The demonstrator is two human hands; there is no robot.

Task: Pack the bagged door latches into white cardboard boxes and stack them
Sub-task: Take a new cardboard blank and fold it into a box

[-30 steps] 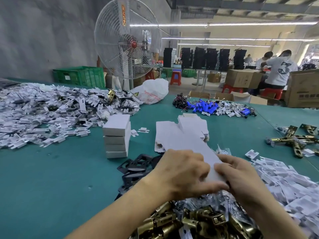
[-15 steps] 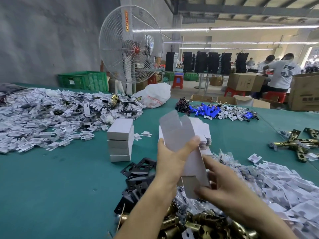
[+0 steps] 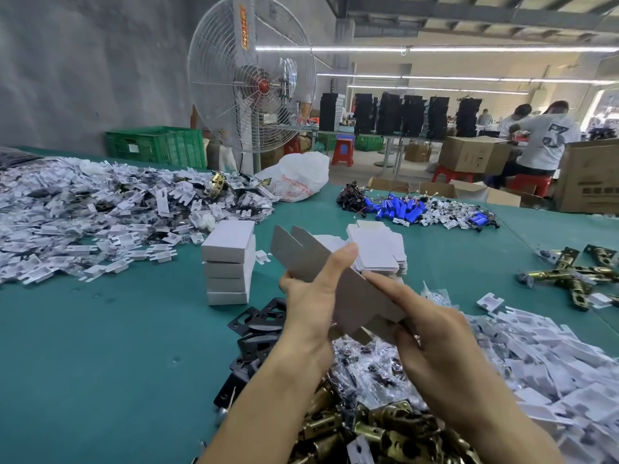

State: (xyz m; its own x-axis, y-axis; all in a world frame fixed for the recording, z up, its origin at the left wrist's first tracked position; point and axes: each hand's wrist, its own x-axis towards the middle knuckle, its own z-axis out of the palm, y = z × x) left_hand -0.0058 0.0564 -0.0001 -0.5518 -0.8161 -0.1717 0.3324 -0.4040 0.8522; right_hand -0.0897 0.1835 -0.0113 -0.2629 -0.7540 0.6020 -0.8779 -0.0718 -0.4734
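Gripping box blank [image 3: 356,298] | left hand [image 3: 311,313] midway | right hand [image 3: 442,343] near end

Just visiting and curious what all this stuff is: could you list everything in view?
flat box blank: one, grey, held above the table
closed boxes: four, white, stacked left of that blank
blank pile: one, white, behind it
bagged latches: heap, brass, nearest the camera
plates: several, black, left of the latches
plastic pieces: two heaps, white, left and right
fan: one, white, beyond the table
left hand: one, grips the blank
right hand: one, holds its near end
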